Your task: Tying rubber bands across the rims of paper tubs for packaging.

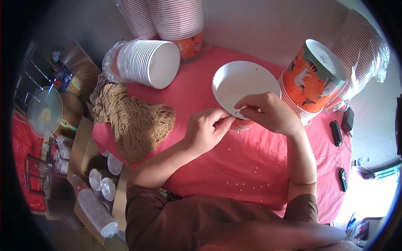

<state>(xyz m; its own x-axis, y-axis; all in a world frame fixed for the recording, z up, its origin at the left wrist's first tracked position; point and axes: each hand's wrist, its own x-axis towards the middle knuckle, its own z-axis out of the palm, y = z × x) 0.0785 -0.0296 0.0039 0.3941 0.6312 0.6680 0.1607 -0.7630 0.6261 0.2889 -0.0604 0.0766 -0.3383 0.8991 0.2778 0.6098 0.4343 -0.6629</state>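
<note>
The left hand (205, 129) pinches the near rim of the paper tub (236, 79), just beyond it on the desk (201, 180), apparently steadying it beside the right hand (270, 113), fingers curled there (pinching what, I cannot tell).

Cardboard box (83, 140) and stacked cups (95, 209)

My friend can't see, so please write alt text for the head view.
A person's left hand and right hand meet at the rim of a white-lined bucket over a red cloth. Tan cords and stacked buckets lie left.
</note>
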